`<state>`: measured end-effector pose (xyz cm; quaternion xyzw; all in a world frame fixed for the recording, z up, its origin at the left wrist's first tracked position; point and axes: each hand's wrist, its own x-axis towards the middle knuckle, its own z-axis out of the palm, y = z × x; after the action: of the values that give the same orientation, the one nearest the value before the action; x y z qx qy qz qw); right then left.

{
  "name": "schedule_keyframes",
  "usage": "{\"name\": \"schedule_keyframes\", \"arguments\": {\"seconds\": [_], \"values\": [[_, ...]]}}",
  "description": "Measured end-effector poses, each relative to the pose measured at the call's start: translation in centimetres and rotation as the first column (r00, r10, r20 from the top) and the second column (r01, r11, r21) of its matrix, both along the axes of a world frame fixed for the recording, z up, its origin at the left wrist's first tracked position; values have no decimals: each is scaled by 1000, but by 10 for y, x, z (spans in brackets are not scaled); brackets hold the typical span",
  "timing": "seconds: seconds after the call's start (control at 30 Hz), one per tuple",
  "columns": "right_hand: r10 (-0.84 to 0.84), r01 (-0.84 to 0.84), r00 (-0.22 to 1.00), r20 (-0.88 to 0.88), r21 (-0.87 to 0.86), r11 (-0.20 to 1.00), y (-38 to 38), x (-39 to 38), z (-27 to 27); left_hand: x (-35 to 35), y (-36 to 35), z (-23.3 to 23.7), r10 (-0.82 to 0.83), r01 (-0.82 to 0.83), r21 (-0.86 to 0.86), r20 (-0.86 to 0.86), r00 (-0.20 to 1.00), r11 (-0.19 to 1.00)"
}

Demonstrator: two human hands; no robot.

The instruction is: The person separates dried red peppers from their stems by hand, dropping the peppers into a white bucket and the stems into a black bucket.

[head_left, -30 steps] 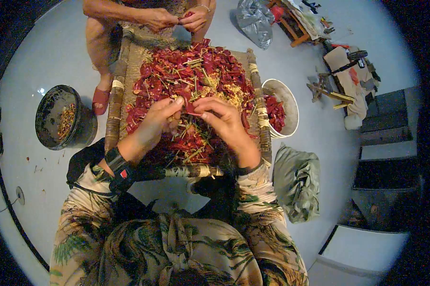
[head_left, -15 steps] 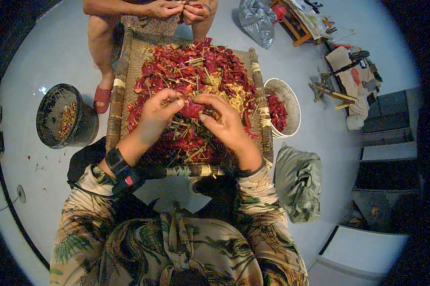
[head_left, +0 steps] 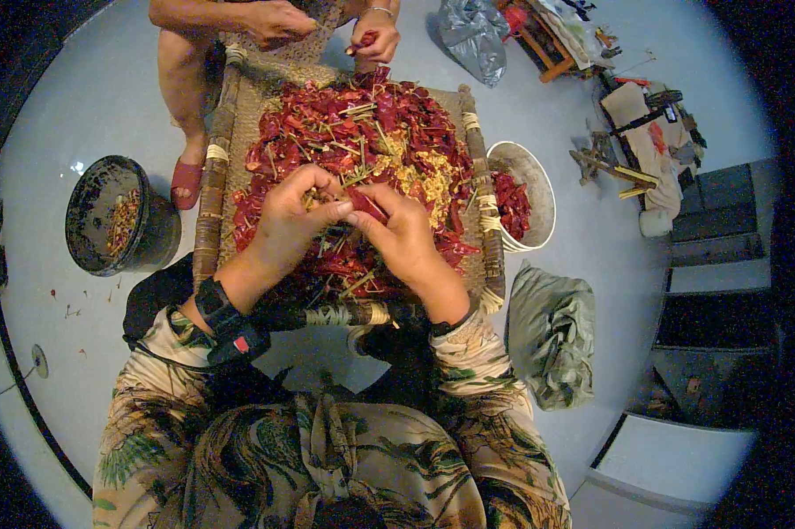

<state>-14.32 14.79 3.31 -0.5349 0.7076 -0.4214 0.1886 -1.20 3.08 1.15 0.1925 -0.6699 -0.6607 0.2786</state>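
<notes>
A dark red dried chili (head_left: 366, 205) is held between my two hands, above a woven tray-like frame (head_left: 214, 189) with wooden poles. My left hand (head_left: 296, 212) pinches its left end between thumb and fingers. On its right side, my right hand (head_left: 397, 227) has fingers and thumb closed round it. Beneath them lies a heap of dried red chilies (head_left: 318, 123) mixed with pale stems. Yellow seeds (head_left: 437, 185) are gathered on the right part of the heap.
A black bucket (head_left: 150, 231) with stems and bits stands left. At right, a white bucket (head_left: 545, 198) contains red chilies. A green-grey sack (head_left: 552, 339) lies nearer me. Across the frame sits another person, whose hand (head_left: 375, 37) holds a chili. A grey plastic bag (head_left: 472, 40) is behind.
My hands have drawn closer together, the right one shifting left round the chili. Across from me, the other person's hands have moved apart.
</notes>
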Motion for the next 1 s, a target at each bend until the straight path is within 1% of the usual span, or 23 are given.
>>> {"name": "schedule_keyframes", "arguments": {"seconds": [0.07, 0.17, 0.27, 0.37, 0.47, 0.57, 0.67, 0.73, 0.77, 0.87, 0.9, 0.93, 0.97, 1.0], "values": [[-3, 2, 998, -57, -16, 1000, 0, 3, -1, 0, -1, -3, 17, -18, -134, -7, 1000, 991], [4, -5, 994, -111, -9, 1000, 0, 4, 2, 1, -4, -3, 19, -27, -219, -35, 999, 975], [4, -12, 993, -119, -69, 998, -1, 5, -3, 4, -4, 1, 43, -51, -277, -36, 998, 959], [-9, 9, 995, 100, 0, 1000, -2, 9, -7, 9, -5, 11, 93, -101, -488, -40, 995, 867], [-1, 2, 930, 368, -3, 1000, -4, 13, -20, 14, -1, 9, 171, -108, -753, 6, 985, 649], [-12, -19, 861, 508, 55, 998, -4, 18, -8, 11, -1, 9, 125, -151, -750, -92, 988, 644], [-1, -22, 840, 542, 37, 999, -3, 17, -9, 10, 1, 10, 122, -137, -604, -66, 990, 785], [2, -32, 862, 507, 51, 998, -2, 18, -4, 10, 4, 16, 142, -153, -487, -61, 988, 860], [4, -37, 872, 489, 58, 998, -1, 19, 0, 10, 4, 17, 152, -162, -424, -57, 987, 891], [36, -41, 884, 466, 2, 999, -1, 22, 5, 7, 0, 11, 140, -150, -220, -60, 988, 964], [56, -66, 888, 457, 7, 998, -1, 22, 7, 7, -2, 8, 88, -90, -46, -31, 996, 995], [76, -91, 891, 448, 12, 996, 0, 21, 9, 7, -5, 5, 33, -31, 130, -12, 999, 991], [97, -116, 893, 439, 16, 993, 0, 19, 10, 8, -7, 3, -26, 26, 303, -3, 1000, 953], [111, -136, 903, 415, 31, 990, 1, 17, 9, 9, -9, 2, -62, 75, 367, -45, 997, 927]]}}
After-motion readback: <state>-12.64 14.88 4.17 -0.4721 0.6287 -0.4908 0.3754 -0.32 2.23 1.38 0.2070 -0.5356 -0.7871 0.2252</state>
